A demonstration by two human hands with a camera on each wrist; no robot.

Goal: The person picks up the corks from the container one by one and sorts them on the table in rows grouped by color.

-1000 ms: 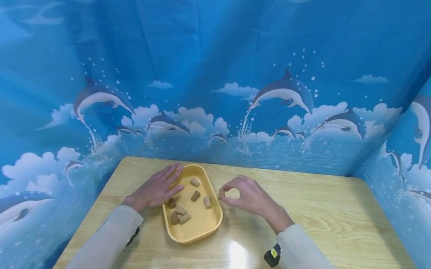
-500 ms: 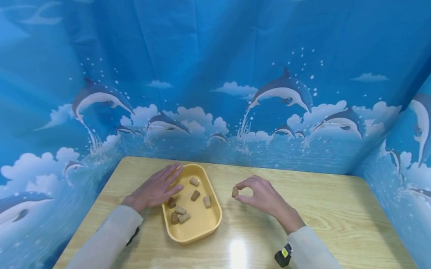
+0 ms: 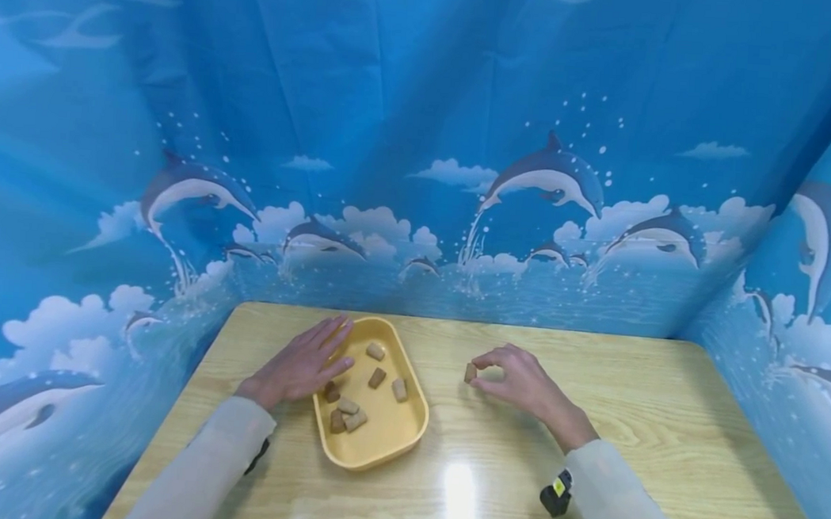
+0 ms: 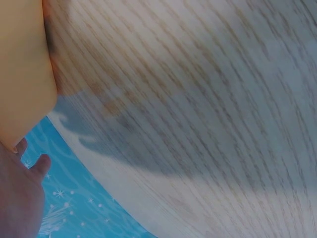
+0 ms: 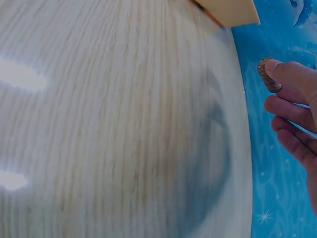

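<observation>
Right hand (image 3: 522,381) pinching a small grainy brown cylinder (image 3: 470,373), cork-like, thumb to fingertips, near the worktop's back edge, right of the tray. Left hand (image 3: 302,364) unclenched, fingers extended over the tray's left rim. Tray (image 3: 390,439): smooth yellow, plastic-looking, rounded rectangle, nearer the wood-grain worktop (image 3: 628,399)'s back left corner; seven stubby tan and brown pieces (image 3: 377,378) inside. Black wrist device (image 3: 555,497) bears a yellow patch, marking too small to read.
</observation>
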